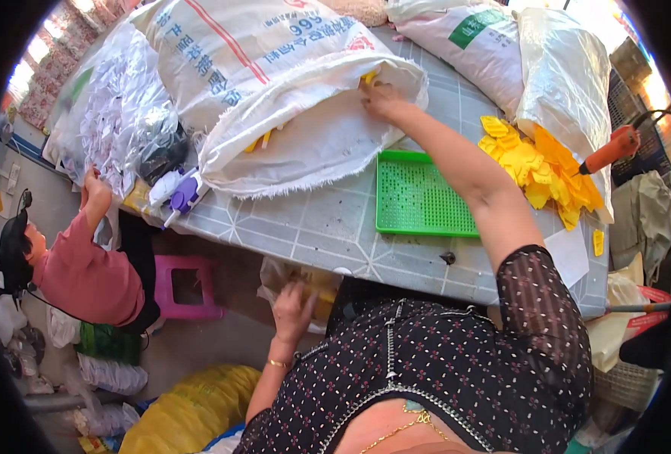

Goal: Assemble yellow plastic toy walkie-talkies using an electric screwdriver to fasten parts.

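Observation:
My right hand [381, 101] reaches across the table to the mouth of a large white woven sack [305, 159]. Its fingers are closed on a small yellow piece [368, 77] at the sack's edge. More yellow pieces [259, 142] show inside the opening. Below the table's near edge, my left hand [294, 306] hovers by a clear plastic bag [273, 274] and a yellowish box [325, 303]; its fingers are smeared by motion. Under my right arm lies a green perforated tray [426, 193], with a heap of flat yellow pieces [536, 166] to its right.
An orange glue gun [611, 150] hangs at the right. White sacks [562, 68] stand along the back right. At the left, a co-worker in a pink top [93, 276] handles white pieces [119, 113] in a bag. A pink stool [188, 287] and a yellow sack [191, 408] are on the floor.

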`<state>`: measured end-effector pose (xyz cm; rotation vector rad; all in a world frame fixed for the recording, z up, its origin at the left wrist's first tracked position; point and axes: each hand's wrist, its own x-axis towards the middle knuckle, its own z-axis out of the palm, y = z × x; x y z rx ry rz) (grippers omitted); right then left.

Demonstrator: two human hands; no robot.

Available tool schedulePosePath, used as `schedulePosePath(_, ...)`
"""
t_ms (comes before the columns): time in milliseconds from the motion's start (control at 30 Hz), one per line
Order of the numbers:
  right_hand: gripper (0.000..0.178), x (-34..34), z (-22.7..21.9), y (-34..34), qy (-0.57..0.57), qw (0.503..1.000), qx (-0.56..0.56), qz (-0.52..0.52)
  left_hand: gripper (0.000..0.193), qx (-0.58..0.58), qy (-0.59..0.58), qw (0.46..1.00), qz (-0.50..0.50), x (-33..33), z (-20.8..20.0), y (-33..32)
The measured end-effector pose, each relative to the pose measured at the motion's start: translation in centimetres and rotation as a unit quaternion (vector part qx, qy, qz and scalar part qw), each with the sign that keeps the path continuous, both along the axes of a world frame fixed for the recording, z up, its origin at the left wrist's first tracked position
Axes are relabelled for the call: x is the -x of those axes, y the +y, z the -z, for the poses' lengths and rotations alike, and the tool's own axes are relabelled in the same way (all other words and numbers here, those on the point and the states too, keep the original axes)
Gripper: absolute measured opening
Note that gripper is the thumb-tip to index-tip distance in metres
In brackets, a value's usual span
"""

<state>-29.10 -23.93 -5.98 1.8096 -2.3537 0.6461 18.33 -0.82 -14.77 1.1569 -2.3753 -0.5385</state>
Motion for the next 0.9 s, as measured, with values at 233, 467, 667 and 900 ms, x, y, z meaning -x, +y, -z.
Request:
schedulePosePath(233, 0.026, 1.3, 0.0, -1.9, -0.008, 0.999, 0.012, -0.045, 0.033, 0.031, 0.092, 0.994, 0.052, 3.2, -6.7, 1.5)
schedulePosePath(467, 0.02, -4.2, -10.9, 15.9, -0.19, 0.968, 0.129, -0.103, 0.045, 0.099, 0.231, 0.967, 0.044, 7.7, -11.4, -2.6)
schedulePosePath(667, 0.013, -8.7, -14.3, 30.0, -0.336, 0.891, 0.093, -0.292, 0.106, 0.044, 0.277, 0.949, 0.141, 12.0, -17.6, -4.3)
schedulePosePath(900, 0.023, -10.3, -12.9, 38.1, -0.313, 0.897, 0.172, -0.261, 0.097, -0.577, 0.271, 0.702, 0.316, 13.5, -16.3, -1.5)
